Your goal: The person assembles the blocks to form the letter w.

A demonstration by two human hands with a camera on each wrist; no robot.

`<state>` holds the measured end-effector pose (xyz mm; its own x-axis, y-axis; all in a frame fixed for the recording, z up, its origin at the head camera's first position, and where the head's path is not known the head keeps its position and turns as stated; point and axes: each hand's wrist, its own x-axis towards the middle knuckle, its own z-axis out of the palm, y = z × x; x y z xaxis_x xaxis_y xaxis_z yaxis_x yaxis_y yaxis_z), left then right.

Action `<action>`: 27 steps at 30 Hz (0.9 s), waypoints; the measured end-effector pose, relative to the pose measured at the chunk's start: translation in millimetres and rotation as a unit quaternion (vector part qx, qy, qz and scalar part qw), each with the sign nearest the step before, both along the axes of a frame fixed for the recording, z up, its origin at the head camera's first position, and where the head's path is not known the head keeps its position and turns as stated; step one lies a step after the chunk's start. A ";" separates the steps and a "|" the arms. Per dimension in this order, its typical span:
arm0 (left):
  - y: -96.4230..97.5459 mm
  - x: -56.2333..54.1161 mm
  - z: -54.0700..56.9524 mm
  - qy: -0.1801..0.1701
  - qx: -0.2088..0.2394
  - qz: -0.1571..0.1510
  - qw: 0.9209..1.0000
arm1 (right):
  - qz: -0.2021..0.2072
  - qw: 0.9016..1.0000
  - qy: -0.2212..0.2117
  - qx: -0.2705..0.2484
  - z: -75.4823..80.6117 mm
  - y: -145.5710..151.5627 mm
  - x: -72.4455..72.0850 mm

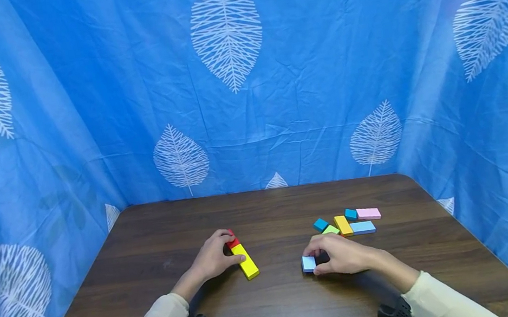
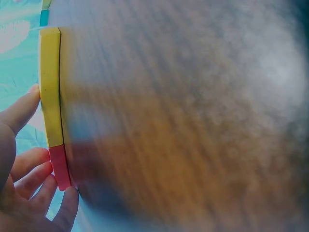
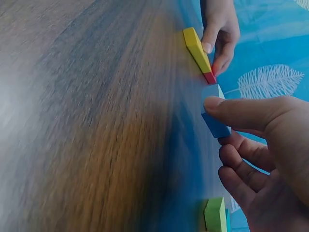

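Observation:
My left hand point(image 1: 211, 257) rests against two blocks laid end to end on the dark wooden table point(image 1: 271, 205). Its thumb touches the side of the long yellow block point(image 2: 51, 87), while its fingers lie along the short red block point(image 2: 59, 166) and reach round its far end. Across from it, my right hand point(image 1: 342, 255) pinches a small light blue block point(image 1: 308, 263) between thumb and fingers. The right wrist view shows the thumb over the near face of this block, with fingertips at its lower end.
Behind my right hand lies a loose group of blocks: a pink one point(image 1: 368, 214), a longer light blue one point(image 1: 363, 227), an orange one point(image 1: 343, 225), a lime green one point(image 1: 331, 230) and two teal ones point(image 1: 320, 224). A blue leaf-print curtain point(image 1: 268, 123) surrounds the table.

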<state>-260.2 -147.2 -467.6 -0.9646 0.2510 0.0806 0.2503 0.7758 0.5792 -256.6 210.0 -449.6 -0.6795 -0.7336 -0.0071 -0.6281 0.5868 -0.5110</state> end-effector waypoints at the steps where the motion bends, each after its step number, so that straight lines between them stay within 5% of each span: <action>1: -0.2 0.3 -0.1 0.000 0.000 0.001 1.000 | 0.000 1.000 -0.004 -0.004 -0.5 -2.6 -0.2; 27: 1.2 -1.0 -4.3 0.003 0.002 0.011 1.000 | 0.052 0.999 -0.015 -0.010 -13.4 -70.1 -3.9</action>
